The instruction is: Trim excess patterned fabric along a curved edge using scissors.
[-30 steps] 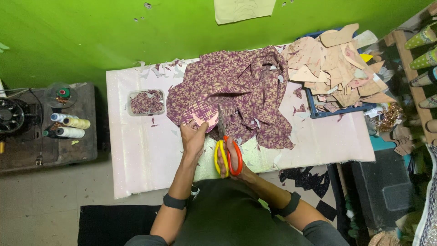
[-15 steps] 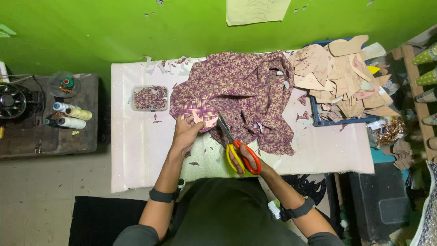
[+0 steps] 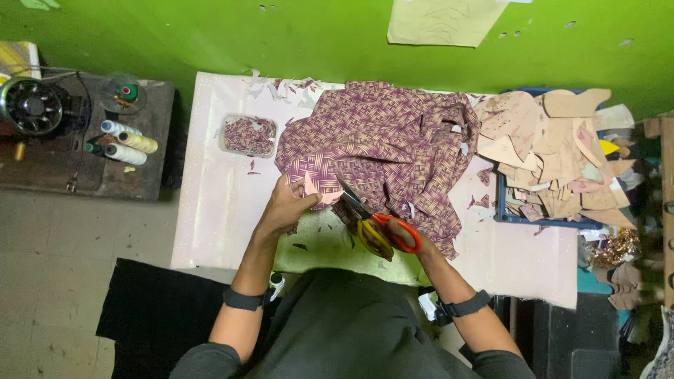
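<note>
Green wall backed the pale table (image 3: 210, 210) where your purple cloth (image 3: 386, 151) lay heaped. Your left hand (image 3: 286, 207) pinched its near edge; your right hand (image 3: 411, 238) gripped scissors (image 3: 372, 221) beside it. Cloth looked soft, floppy; hold near the cut.

The patterned fabric (image 3: 382, 151) at the counter's (image 3: 210, 224) middle is soft, matt woven cloth, purple with a cream basket print. The scissors (image 3: 382, 228) have glossy plastic handles, red and yellow, and dull grey metal blades. The counter top looks smooth, pale pink and faintly shiny. At its right edge, tan paper patterns (image 3: 554, 154) lie matt and stiff. Near the left edge, a clear plastic tub (image 3: 246, 135) holds cloth scraps.
</note>
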